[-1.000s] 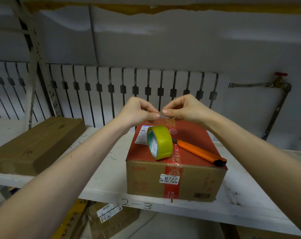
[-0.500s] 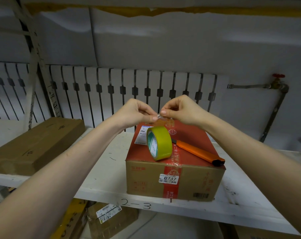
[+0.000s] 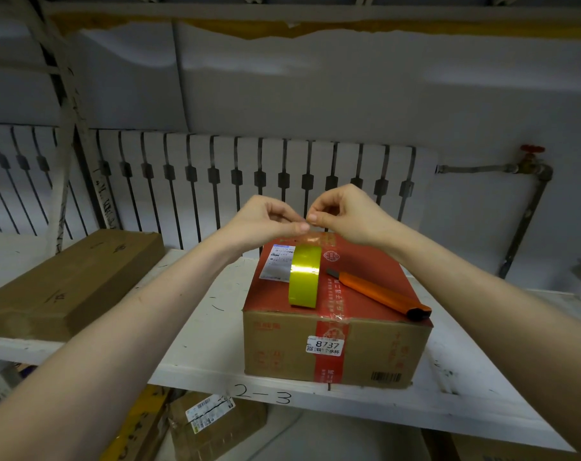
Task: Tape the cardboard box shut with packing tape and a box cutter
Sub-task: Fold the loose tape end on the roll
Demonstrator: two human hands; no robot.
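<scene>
Above the cardboard box [image 3: 335, 347], your left hand [image 3: 265, 224] and right hand [image 3: 345, 216] pinch together on something too small to identify. Thin tape is clingy; grip the tape roll [image 3: 305, 276] by its rim.

This is a stockroom or small warehouse storage area. White painted shelving [image 3: 216, 327] fills the space, its front edge hand-marked "2–3" [image 3: 260, 397] like a bin location. Sealed cardboard cartons sit on the shelves: a long flat brown carton [image 3: 66, 287] to the left, a labelled box [image 3: 335, 347] with a barcode and the sticker "8737", and more labelled parcels [image 3: 209, 424] on the level below. Behind stand a white radiator [image 3: 249, 181] and a bare pipe with a red valve [image 3: 531, 161].
</scene>
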